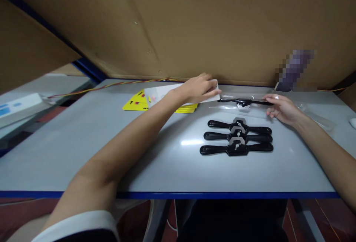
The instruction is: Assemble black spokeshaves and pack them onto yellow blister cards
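Note:
My left hand [201, 88] is closed on the edge of a white card [164, 93] above several yellow printed cards [136, 102]. My right hand [285, 110] pinches the right handle end of a black spokeshave [244, 103], which is seen edge-on with its pale metal blade hanging below. Clear plastic packaging [230, 96] lies behind and around this spokeshave; whether the tool is inside it I cannot tell. Nearer to me, three more black spokeshaves [238, 150] lie in a row on the table, handles left and right.
The grey table [155, 167] has a blue front edge and a cardboard wall [194, 26] along its back. More clear plastic [317, 117] lies at the right. A red-yellow cable [116, 83] runs along the back, and a white box [22, 109] is at far left.

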Available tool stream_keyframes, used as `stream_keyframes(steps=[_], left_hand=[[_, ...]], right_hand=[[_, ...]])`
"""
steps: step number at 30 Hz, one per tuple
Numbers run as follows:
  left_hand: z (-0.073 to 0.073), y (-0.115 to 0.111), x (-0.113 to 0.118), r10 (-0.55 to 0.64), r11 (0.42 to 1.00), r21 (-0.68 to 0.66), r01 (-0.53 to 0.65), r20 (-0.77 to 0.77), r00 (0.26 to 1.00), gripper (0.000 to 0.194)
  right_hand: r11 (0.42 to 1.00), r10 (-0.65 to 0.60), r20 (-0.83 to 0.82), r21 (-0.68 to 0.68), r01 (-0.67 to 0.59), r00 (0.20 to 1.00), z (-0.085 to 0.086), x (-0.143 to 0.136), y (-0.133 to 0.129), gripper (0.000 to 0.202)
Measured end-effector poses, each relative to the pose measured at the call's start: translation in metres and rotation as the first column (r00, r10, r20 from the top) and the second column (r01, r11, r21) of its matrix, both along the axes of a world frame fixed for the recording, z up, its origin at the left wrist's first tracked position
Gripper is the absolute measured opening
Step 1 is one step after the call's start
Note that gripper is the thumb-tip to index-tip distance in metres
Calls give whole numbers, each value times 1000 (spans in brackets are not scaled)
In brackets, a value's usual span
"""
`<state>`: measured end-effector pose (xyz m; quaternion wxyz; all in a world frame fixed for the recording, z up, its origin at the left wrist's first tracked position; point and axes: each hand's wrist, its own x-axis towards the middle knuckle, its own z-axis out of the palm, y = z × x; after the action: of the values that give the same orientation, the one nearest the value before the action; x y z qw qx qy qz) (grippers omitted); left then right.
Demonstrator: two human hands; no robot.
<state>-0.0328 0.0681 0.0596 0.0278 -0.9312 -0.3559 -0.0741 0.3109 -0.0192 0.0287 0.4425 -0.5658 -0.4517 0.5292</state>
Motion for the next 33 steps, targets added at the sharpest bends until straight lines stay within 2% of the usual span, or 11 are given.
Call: stream_keyframes(steps=[4, 7, 10, 13, 17, 21, 27, 33], left_hand=[[-25, 11, -6, 59, 998, 21, -59, -27, 998, 44], [-35, 12, -9, 118, 993, 26, -117, -27, 993, 46], [-37, 10, -11, 112, 994, -3, -112, -19, 994, 51], [-42, 12, -11, 96, 995, -48, -91, 123, 988, 55], [-52, 21, -13, 113, 992, -93, -89, 304, 946, 45], [-59, 30, -15, 39, 994, -113, 7, 400, 916, 31], [-62, 31, -16, -17, 991, -112, 77, 456, 890, 27], [-64, 28, -10, -44, 988, -111, 105, 452, 891, 31]], right_hand=[[1000, -15, -6, -14, 15, 1000, -1, 0, 0, 20], [999, -48, -13, -1, 48, 999, -6, 1, 2, 29], [995, -94, -6, 36, 94, 996, -10, 2, 5, 29], [993, -106, 4, 45, 106, 994, -12, 1, 5, 28], [989, -136, 9, 65, 135, 991, -12, -2, 5, 26], [988, -121, 1, 97, 120, 993, -15, -2, 6, 31], [986, -117, -28, 114, 120, 993, -16, -2, 6, 33], [989, -79, -12, 124, 80, 997, -17, 0, 7, 37]])
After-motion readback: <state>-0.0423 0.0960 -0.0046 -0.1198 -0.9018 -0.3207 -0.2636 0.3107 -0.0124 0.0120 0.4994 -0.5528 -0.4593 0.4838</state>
